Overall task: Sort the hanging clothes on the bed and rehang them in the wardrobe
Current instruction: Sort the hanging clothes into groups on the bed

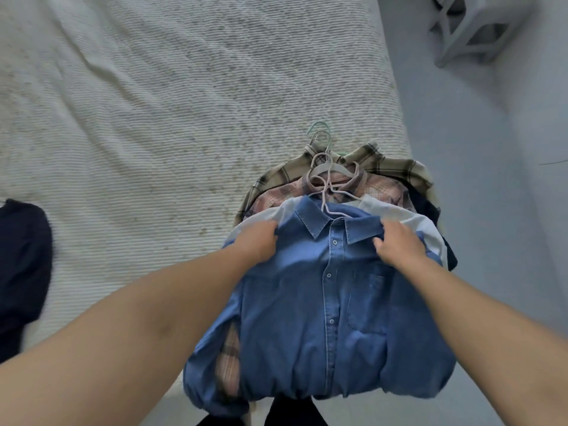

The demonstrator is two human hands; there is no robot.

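A stack of shirts on hangers lies at the near right corner of the bed [153, 103]. On top is a blue denim shirt [322, 302], buttoned, collar pointing away from me. My left hand [258, 241] grips its left shoulder. My right hand [399, 241] grips its right shoulder by the collar. Under it lie a white shirt [396, 218], a pink plaid shirt [381, 186] and a beige plaid shirt [396, 167]. Several hanger hooks [321, 149] stick out past the collars. The wardrobe is out of view.
A dark navy garment [21, 265] lies at the bed's left edge. The cream textured bedcover fills the left and middle. Pale floor [479, 149] runs along the right of the bed, with a grey-white stool [470, 29] at the top right.
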